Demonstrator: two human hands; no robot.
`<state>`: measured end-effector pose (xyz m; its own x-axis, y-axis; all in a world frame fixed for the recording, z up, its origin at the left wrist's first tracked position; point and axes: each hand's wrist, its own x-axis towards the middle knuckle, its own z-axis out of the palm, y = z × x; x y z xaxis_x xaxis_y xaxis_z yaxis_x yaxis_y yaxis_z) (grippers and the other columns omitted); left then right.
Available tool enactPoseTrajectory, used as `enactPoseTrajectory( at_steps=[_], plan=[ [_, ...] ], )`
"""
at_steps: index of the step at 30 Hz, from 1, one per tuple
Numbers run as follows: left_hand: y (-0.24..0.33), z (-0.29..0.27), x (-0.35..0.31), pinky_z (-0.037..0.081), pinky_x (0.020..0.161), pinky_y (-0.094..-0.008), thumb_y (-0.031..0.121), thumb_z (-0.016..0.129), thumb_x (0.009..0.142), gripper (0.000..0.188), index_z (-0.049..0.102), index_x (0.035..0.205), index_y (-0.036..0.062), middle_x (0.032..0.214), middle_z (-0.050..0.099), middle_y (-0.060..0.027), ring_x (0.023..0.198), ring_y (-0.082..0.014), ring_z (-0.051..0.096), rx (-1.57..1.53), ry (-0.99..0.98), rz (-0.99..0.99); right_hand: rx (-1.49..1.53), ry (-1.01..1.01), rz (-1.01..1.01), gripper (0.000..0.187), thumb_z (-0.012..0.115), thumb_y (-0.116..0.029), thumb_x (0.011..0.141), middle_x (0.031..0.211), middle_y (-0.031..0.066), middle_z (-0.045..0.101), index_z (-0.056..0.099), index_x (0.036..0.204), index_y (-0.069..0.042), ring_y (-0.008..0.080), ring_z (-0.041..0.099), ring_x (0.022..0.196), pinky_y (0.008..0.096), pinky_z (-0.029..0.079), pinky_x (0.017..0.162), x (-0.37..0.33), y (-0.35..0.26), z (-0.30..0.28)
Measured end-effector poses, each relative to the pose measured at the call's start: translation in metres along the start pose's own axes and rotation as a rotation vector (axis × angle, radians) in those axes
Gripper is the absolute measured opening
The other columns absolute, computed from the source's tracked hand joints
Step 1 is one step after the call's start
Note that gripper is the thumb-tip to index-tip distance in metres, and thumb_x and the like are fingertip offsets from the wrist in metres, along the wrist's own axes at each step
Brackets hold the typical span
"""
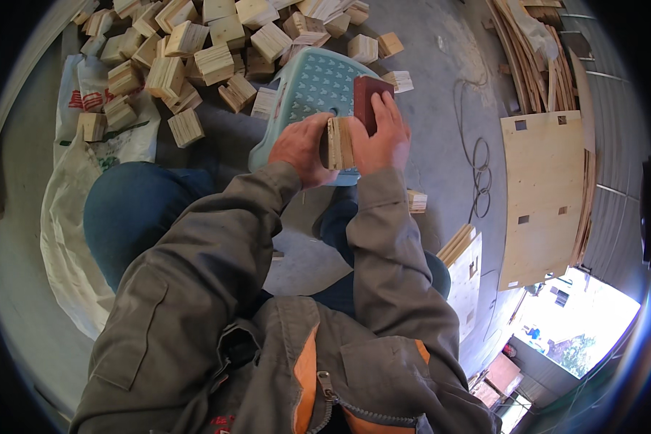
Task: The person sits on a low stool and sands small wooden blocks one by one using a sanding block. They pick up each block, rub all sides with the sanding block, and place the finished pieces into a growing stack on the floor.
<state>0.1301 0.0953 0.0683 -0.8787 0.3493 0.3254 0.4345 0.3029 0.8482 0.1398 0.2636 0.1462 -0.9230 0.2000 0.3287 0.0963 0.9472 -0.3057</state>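
Just above the near end of a light blue-green plastic stool [317, 85], my left hand [301, 149] is closed round the left side of a layered plywood block [341, 144]. My right hand [383, 143] grips a dark red rectangular block [367, 100], which looks like a sanding sponge, with the fingers over its right side. The right thumb side lies against the plywood block's right face. How the palm meets either block is hidden.
A pile of similar plywood blocks [213, 64] covers the floor beyond and left of the stool. A white woven sack [72, 181] lies at the left. A cable [477, 170] curls on the floor at right, near a leaning plywood sheet [542, 202] and stacked wood strips [517, 54].
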Motion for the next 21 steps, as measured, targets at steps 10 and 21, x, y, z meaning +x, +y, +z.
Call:
enactPoseTrajectory(
  at_steps=[10,21],
  plan=[
    [0.001,-0.004,0.001,0.048,0.109,-0.0484,0.022,0.092,0.065,0.097,0.045,0.149,0.0108,0.140,0.063,-0.0173,0.130,-0.0379,0.062,0.005,-0.056,-0.022,0.054,-0.064,0.008,0.068,0.086,-0.020,0.083,0.157,0.0187,0.059,0.065,0.147,-0.006,0.0399,0.061,0.131,0.0494,0.046,0.111,-0.121,-0.026,-0.062],
    [-0.001,-0.004,0.001,0.048,0.109,-0.0486,0.024,0.093,0.066,0.097,0.045,0.149,0.0114,0.137,0.064,-0.0178,0.127,-0.0394,0.063,-0.003,-0.061,-0.034,0.055,0.041,-0.074,0.065,0.087,-0.020,0.080,0.155,0.0138,0.061,0.069,0.142,-0.010,0.0395,0.065,0.121,0.0498,0.049,0.107,-0.065,-0.004,-0.031]
  ],
)
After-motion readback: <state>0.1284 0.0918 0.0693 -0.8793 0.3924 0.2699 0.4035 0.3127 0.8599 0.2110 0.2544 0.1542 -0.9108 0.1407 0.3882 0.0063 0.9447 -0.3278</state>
